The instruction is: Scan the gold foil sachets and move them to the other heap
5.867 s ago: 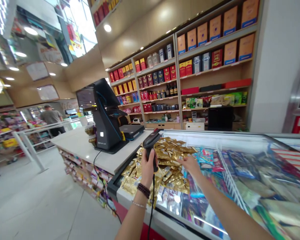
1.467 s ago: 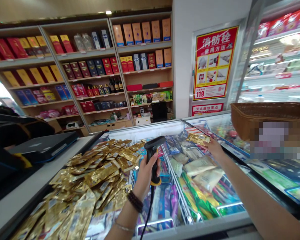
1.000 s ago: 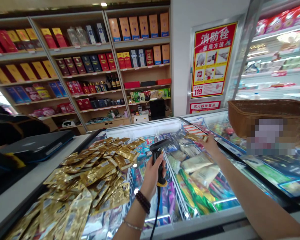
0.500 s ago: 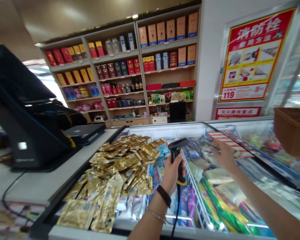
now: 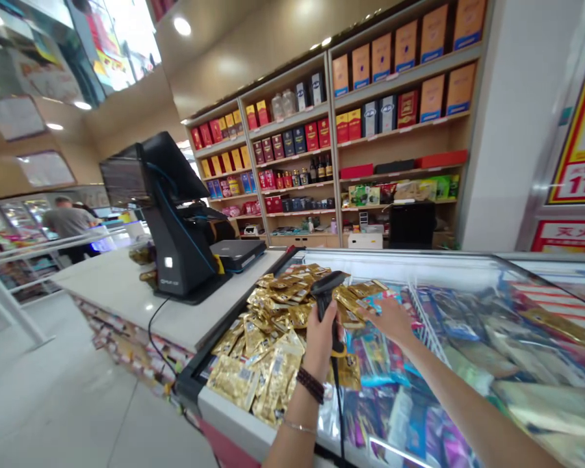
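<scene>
My left hand (image 5: pixel 318 338) is wrapped round the handle of a black barcode scanner (image 5: pixel 327 284), its cable hanging down past my wrist. Many shiny gold packets (image 5: pixel 277 370) lie heaped on the glass top of a chest freezer, behind and left of the scanner. My right hand (image 5: pixel 391 321) reaches in over the right edge of the heap. Its fingers are stretched toward a gold packet (image 5: pixel 350 305), and whether they touch it is hard to see. Farther right, a single gold packet (image 5: pixel 560 325) lies apart, beside red and white stripes.
Left of the freezer stands a counter (image 5: pixel 92 276) with a black checkout terminal (image 5: pixel 175 240) and a flat black device (image 5: pixel 238 253). Bagged goods show through the freezer glass (image 5: pixel 478 364). Shelves of boxes (image 5: pixel 297 140) line the back. A person (image 5: pixel 68 224) stands far left.
The camera view has swung left. My right hand has gone from the striped area on the right to the gold heap. A single gold packet shows on that right side. The scanner stays in my left hand.
</scene>
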A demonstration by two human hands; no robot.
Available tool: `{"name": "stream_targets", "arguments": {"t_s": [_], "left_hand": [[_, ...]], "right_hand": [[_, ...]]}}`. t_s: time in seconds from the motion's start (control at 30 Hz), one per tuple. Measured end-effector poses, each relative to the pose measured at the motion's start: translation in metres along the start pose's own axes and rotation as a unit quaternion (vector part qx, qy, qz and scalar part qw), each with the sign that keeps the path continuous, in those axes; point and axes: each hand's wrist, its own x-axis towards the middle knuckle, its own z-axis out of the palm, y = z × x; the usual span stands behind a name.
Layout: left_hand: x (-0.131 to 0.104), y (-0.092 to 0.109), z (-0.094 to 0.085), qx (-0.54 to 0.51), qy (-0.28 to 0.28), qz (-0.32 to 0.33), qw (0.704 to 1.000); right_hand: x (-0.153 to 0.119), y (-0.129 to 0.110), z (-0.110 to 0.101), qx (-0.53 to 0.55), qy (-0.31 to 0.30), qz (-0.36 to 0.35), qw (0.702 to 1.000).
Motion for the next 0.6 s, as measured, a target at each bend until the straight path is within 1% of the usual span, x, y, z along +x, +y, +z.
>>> {"name": "stream_targets", "arguments": {"t_s": [0.1, 0.2, 0.27, 0.33, 0.43, 0.5, 0.6], "left_hand": [[0.005, -0.004, -0.021, 0.020, 0.033, 0.006, 0.999], [0.008, -0.012, -0.031, 0.027, 0.054, -0.009, 0.998], [0.009, -0.017, -0.033, 0.032, 0.052, -0.012, 0.998], [0.009, -0.022, -0.035, 0.039, 0.045, -0.008, 0.998], [0.007, -0.027, -0.036, 0.058, 0.045, -0.004, 0.997], [0.006, -0.028, -0.036, 0.072, 0.044, -0.004, 0.996], [0.004, -0.029, -0.032, 0.085, 0.019, -0.010, 0.996]], "right_hand": [[-0.003, -0.009, 0.006, -0.084, -0.018, 0.027, 0.996], [-0.005, -0.013, 0.004, -0.077, -0.032, 0.031, 0.996], [-0.007, -0.012, -0.001, -0.029, -0.030, 0.036, 0.998], [-0.009, -0.009, -0.006, 0.041, -0.018, 0.040, 0.998], [-0.012, -0.006, -0.013, 0.146, -0.013, 0.038, 0.989], [-0.015, -0.007, -0.017, 0.216, -0.028, 0.053, 0.975], [-0.021, -0.004, -0.027, 0.324, -0.063, 0.096, 0.939]]}}
